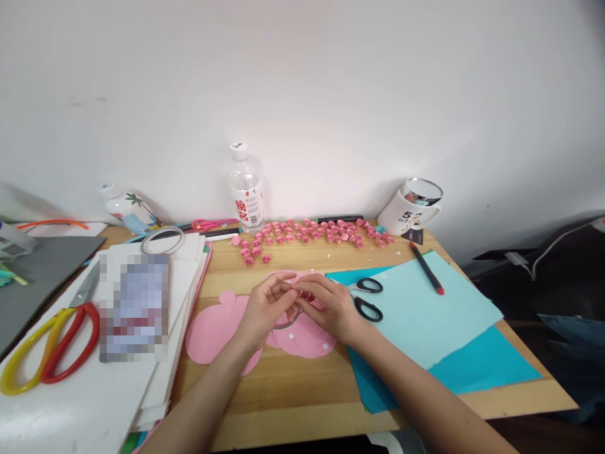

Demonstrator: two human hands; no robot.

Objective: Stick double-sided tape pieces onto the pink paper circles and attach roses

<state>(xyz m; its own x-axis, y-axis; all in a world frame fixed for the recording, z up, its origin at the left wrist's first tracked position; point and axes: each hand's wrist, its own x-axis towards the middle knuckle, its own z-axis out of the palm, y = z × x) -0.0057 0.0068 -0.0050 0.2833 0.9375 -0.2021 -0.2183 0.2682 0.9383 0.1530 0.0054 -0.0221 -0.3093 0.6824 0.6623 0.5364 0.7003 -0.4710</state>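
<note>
Left hand: yours, bare to the fingertips, slim fingers, rounded tips [265,309]
Right hand: yours, same build, slim fingers, bare across the back and knuckles [335,309]
Nails: too small to judge colour or length
Wrists: bare on both of your arms, narrow, smooth outline
Left forearm: bare, slender, widens away from the wrist, cut off by bottom edge [203,391]
Right forearm: bare, same taper, longer stretch of yours visible, also cut off at bottom [416,391]
Clothing: black patch [302,444] at bottom edge, can't tell if you're wearing it
</note>
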